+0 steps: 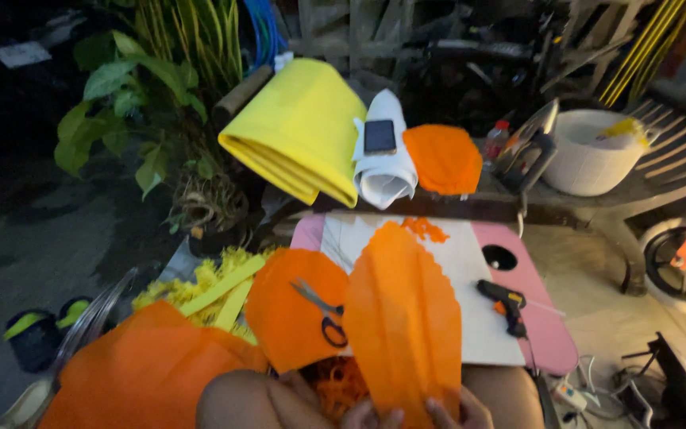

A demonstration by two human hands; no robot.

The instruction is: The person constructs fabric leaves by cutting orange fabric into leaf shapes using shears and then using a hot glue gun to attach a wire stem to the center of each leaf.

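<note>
The big orange petal (402, 318) stands upright in front of the person, its pinked edges fanning out over the white board (470, 270) and its narrow base pinched low in the frame; the left hand (375, 415) and the right hand (460, 411) both close on that base, fingers together on the fabric, though only the fingertips show and the rest of each hand is cut off by the frame edge; to do this well, a judgement only, the folds want gathering evenly at the base, both sides held level so the pleats stay straight up the middle; just left lies a rounder orange piece (287, 314) with scissors (323, 311) resting on it; right of the petal, the glue gun (506, 303) sits on the pink table (553, 334), near but apart; orange scraps (424, 229) dot the board's far edge; yellow strips (224, 298) lie further left.
</note>
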